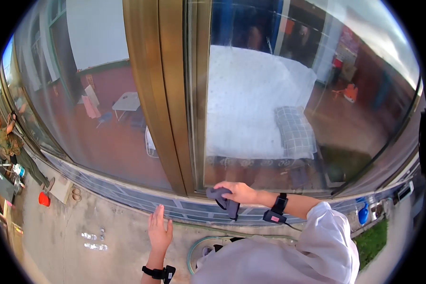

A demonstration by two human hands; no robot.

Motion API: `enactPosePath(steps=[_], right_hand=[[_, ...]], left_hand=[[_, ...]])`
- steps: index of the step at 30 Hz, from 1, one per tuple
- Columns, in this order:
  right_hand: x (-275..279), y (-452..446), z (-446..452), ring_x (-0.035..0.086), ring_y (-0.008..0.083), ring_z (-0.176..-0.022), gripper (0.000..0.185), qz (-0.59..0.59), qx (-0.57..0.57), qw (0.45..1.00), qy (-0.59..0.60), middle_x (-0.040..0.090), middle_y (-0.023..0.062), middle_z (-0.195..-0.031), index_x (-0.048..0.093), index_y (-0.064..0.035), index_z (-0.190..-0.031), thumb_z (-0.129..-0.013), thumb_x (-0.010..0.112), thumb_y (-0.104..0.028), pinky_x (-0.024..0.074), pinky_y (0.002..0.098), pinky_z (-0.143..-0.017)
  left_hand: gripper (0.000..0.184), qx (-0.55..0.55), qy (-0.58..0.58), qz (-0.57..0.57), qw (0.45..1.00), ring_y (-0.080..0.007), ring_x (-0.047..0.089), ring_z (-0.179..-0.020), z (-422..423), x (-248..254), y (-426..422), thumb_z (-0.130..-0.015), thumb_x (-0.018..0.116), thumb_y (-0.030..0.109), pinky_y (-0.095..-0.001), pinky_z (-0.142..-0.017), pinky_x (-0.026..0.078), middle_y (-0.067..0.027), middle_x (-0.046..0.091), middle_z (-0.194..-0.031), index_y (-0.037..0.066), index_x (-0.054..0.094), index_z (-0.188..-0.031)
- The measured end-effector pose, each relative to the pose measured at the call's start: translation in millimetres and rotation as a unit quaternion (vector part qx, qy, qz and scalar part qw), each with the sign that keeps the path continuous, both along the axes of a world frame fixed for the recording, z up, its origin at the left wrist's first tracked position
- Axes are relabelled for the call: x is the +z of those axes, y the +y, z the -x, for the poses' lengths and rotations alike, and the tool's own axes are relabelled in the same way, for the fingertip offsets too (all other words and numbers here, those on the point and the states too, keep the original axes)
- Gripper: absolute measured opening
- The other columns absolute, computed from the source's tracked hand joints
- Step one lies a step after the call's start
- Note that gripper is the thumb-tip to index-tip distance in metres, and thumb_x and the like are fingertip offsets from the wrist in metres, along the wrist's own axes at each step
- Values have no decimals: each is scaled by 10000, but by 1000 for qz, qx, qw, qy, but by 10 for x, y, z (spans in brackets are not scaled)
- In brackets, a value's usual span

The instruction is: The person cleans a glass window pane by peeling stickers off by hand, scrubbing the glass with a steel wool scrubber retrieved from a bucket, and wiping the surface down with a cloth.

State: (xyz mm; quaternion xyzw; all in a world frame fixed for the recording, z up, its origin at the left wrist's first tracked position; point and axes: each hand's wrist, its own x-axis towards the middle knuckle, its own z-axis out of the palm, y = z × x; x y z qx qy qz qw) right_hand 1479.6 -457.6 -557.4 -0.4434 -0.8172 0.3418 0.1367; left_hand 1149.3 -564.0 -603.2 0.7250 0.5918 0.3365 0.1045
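Note:
My right hand (239,192) grips a dark grey cloth (228,206) at the bottom of the window, close to the sill; part of the cloth hangs down over the tiled wall. Above it rises a large glass pane (251,173) with a bronze metal frame (163,94) to its left. My left hand (160,232) is held out over the concrete ground, fingers stretched and holding nothing. Black straps with small devices are on both wrists.
Through the glass show a bed with a white cover (246,104), a checked pillow (296,132) and a small table (127,102). Plastic bottles (95,246), a red bucket (44,199) and a green hose (199,228) lie outside. Another person (12,144) stands far left by the windows.

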Motion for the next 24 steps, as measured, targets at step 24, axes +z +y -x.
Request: enactPosePath(steps=[24], right_hand=[[89,-411,-462,510,158,-1171,443,317,-73,837,440,572,49,-1222,494,-62,-1286,-901,676,-181,389,343,-1017]], left_hand=[[343,-10,-297,99,950,-189,688,-820,-1668,934,376,-896,670,311,-312,-735,515,-153,708,-888,10,669,-1061]])
